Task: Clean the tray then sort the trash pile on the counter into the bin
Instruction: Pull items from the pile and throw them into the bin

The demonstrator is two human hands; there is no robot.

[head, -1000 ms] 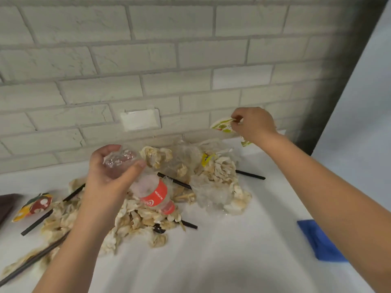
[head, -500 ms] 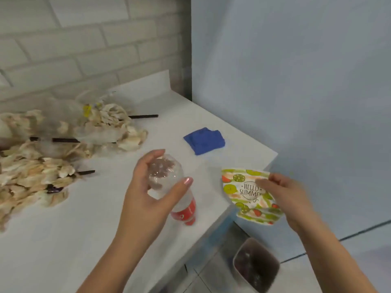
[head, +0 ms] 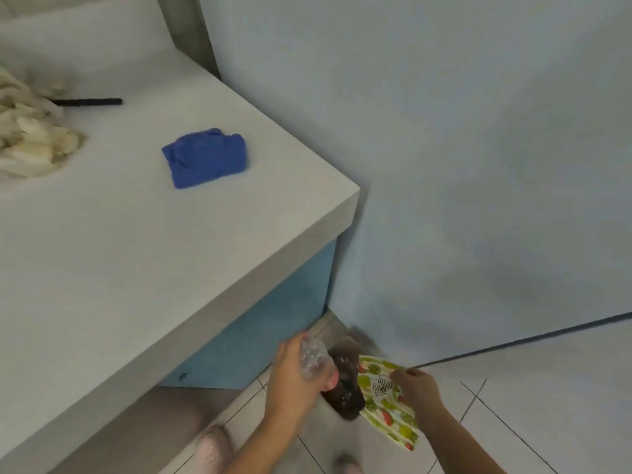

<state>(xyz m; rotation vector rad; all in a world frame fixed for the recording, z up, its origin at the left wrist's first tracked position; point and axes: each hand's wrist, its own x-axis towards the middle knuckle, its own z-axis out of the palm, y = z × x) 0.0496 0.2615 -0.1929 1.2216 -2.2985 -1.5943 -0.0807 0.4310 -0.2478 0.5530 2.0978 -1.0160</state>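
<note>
Counter point(head: 136, 254) fills the left side, with the trash pile point(head: 30, 145) of pale scraps at its far left edge and a blue cloth point(head: 205, 158) well apart from it. On the tiled floor by the counter's corner stands the dark bin point(head: 350, 413). Above it, the right hand point(head: 419, 388) pinches a printed paper point(head: 390, 419) and the left hand point(head: 290, 378) grips a clear plastic bottle point(head: 313, 355). A black stick point(head: 89, 101) pokes from the pile.

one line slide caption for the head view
Left hand holds a clear plastic bottle and right hand a fruit-print paper plate at the floor bin beside the counter.
</note>
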